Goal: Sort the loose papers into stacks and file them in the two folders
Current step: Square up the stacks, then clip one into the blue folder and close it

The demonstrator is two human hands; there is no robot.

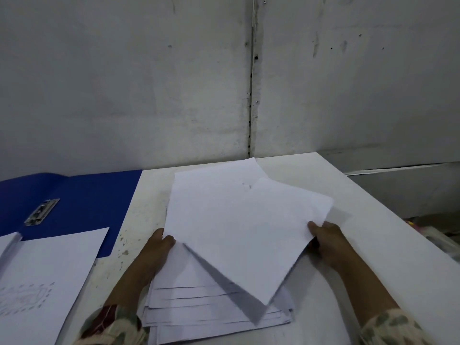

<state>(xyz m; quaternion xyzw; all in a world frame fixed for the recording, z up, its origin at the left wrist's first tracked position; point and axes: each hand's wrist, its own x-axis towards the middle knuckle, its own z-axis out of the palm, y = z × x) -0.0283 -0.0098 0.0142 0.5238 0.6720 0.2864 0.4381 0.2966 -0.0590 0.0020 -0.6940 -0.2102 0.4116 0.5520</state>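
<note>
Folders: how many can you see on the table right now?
1. An open blue folder lies at the table's far left, metal clip showing, a sheet overlapping its near edge. The second folder is not visible; it may be out of frame.

Just the one head cam here, looking forward and down from close above the table's (348,195) near edge, facing the wall (124,83) behind its far edge.

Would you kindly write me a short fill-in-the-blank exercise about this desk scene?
1. The open folder on the table is ____ in colour.
2. The top sheet is held by ____ hands.
3. The metal clip sits on the ____.
4. The sheet with a faint drawing lies to the ____ of the stack.

Answers: blue; both; folder; left
</note>
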